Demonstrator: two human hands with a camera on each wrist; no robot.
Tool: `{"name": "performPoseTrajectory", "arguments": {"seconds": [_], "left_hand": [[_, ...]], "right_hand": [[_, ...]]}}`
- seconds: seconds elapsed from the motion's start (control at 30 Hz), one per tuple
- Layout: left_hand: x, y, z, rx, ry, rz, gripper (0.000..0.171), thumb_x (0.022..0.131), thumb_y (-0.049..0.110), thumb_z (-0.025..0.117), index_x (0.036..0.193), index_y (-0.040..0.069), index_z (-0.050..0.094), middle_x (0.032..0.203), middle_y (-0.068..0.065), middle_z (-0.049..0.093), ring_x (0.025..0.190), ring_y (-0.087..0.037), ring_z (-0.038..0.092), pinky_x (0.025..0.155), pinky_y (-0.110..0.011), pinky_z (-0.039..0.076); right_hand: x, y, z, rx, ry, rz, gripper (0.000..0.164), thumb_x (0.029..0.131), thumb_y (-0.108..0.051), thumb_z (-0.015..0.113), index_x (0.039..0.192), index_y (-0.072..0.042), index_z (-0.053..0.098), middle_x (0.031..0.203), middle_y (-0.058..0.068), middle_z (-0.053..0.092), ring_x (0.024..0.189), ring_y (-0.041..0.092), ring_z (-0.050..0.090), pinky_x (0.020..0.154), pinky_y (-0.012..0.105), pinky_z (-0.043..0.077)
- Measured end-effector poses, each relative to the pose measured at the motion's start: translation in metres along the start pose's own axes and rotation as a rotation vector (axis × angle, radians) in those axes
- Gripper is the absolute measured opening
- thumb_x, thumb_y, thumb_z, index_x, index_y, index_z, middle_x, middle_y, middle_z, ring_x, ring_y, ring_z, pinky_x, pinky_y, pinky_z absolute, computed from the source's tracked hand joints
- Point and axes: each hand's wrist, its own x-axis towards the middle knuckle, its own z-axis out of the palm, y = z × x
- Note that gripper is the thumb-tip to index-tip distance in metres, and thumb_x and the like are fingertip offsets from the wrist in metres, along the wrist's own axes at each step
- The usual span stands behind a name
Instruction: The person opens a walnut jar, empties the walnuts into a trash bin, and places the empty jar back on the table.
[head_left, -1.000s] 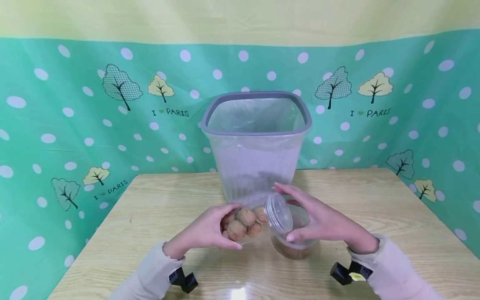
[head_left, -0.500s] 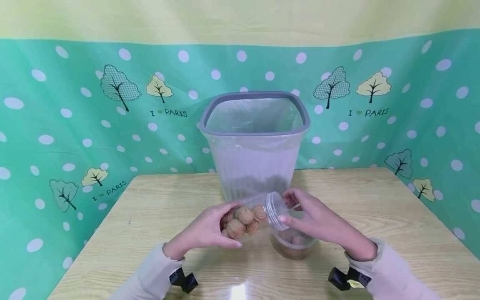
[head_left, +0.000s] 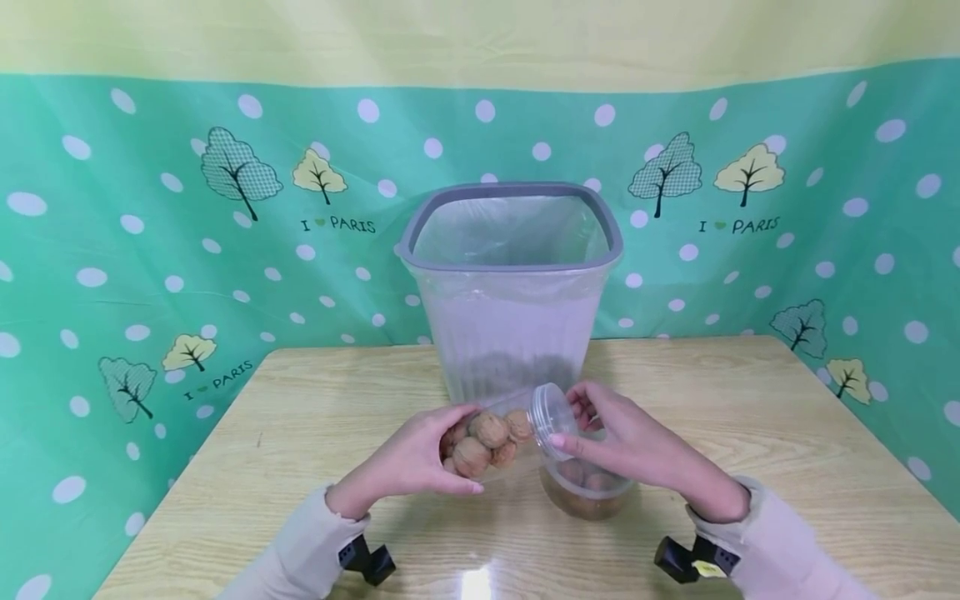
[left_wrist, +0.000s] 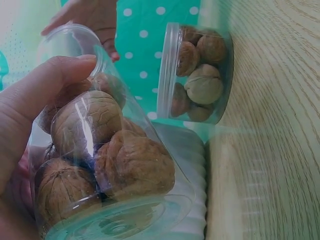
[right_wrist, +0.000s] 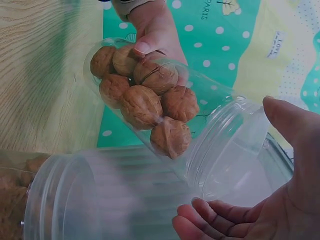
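My left hand [head_left: 408, 457] grips a clear plastic jar [right_wrist: 205, 95], tilted on its side with the mouth toward the right. Several walnuts [left_wrist: 132, 165] lie in its lower part. My right hand [head_left: 626, 437] is beside the jar's threaded mouth [head_left: 551, 421], thumb at the near rim and fingers loosely bent on the far side. Nothing is held in that hand; whether the thumb touches the rim I cannot tell. Below the mouth, a second clear jar [left_wrist: 167, 75] stands upright on the table, with several walnuts [left_wrist: 205, 85] at its bottom.
Behind the jars stands a pale waste bin [head_left: 510, 325] with a grey rim and a clear liner. The wooden table [head_left: 337, 383] ends at a green dotted curtain [head_left: 360, 283].
My right hand has shifted slightly lower, its thumb moving up and left to the tilted jar's rim while the fingers bent more. My left hand and both jars have hardly moved.
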Motion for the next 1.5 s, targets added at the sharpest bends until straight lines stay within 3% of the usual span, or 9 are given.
{"name": "performPoseTrajectory", "arguments": {"seconds": [0.3, 0.67, 0.87, 1.0, 1.1, 1.3, 1.5], "left_hand": [[-0.001, 0.0, 0.0, 0.031, 0.006, -0.003, 0.084, 0.062, 0.034, 0.087, 0.134, 0.014, 0.049, 0.115, 0.005, 0.062, 0.102, -0.011, 0.058, 0.089, -0.031, 0.049], [-0.003, 0.001, -0.002, 0.009, -0.006, 0.003, 0.086, 0.063, 0.037, 0.086, 0.136, 0.012, 0.047, 0.119, 0.004, 0.061, 0.106, -0.012, 0.057, 0.091, -0.032, 0.048], [-0.004, 0.001, -0.003, -0.057, -0.028, -0.018, 0.085, 0.065, 0.034, 0.085, 0.136, 0.009, 0.046, 0.12, 0.002, 0.06, 0.104, -0.011, 0.059, 0.088, -0.028, 0.05], [-0.004, 0.001, -0.002, -0.031, -0.021, 0.009, 0.085, 0.064, 0.031, 0.086, 0.136, 0.008, 0.047, 0.119, 0.002, 0.061, 0.104, -0.012, 0.059, 0.089, -0.03, 0.049], [-0.003, 0.001, -0.002, 0.001, -0.016, 0.021, 0.085, 0.063, 0.034, 0.086, 0.135, 0.009, 0.048, 0.119, 0.003, 0.061, 0.105, -0.011, 0.057, 0.091, -0.03, 0.048], [-0.002, 0.001, -0.001, -0.024, -0.031, 0.023, 0.083, 0.063, 0.032, 0.086, 0.134, 0.011, 0.049, 0.115, 0.004, 0.061, 0.1, -0.009, 0.059, 0.088, -0.028, 0.049], [-0.002, 0.0, -0.001, -0.055, -0.023, 0.008, 0.082, 0.065, 0.03, 0.086, 0.136, 0.014, 0.047, 0.115, 0.004, 0.061, 0.099, -0.009, 0.059, 0.086, -0.028, 0.05]], "right_hand": [[-0.003, 0.0, -0.003, 0.016, -0.021, -0.007, 0.058, 0.083, -0.036, 0.07, 0.124, -0.001, 0.049, 0.109, 0.004, 0.059, 0.098, 0.018, 0.057, 0.083, 0.034, 0.052], [-0.005, 0.003, -0.005, 0.051, -0.02, -0.153, 0.064, 0.081, -0.027, 0.074, 0.134, -0.006, 0.045, 0.124, 0.005, 0.053, 0.107, 0.023, 0.057, 0.089, 0.04, 0.051], [-0.004, 0.007, -0.005, 0.089, -0.022, -0.244, 0.075, 0.077, -0.019, 0.077, 0.14, -0.007, 0.04, 0.132, 0.005, 0.048, 0.113, 0.021, 0.053, 0.091, 0.037, 0.05], [-0.004, 0.008, -0.007, 0.108, -0.036, -0.288, 0.078, 0.075, -0.016, 0.078, 0.141, -0.006, 0.038, 0.134, 0.005, 0.047, 0.116, 0.022, 0.051, 0.093, 0.038, 0.049], [-0.003, 0.009, -0.007, 0.124, -0.055, -0.3, 0.079, 0.073, -0.013, 0.079, 0.141, -0.006, 0.039, 0.134, 0.005, 0.046, 0.117, 0.022, 0.05, 0.096, 0.039, 0.047], [-0.002, 0.012, -0.008, 0.129, -0.076, -0.303, 0.081, 0.072, -0.012, 0.08, 0.142, -0.011, 0.039, 0.137, 0.003, 0.044, 0.122, 0.02, 0.046, 0.102, 0.036, 0.042], [-0.002, 0.011, -0.006, 0.156, -0.068, -0.272, 0.089, 0.074, -0.02, 0.08, 0.147, -0.01, 0.03, 0.146, 0.012, 0.035, 0.13, 0.028, 0.039, 0.102, 0.045, 0.04]]}}
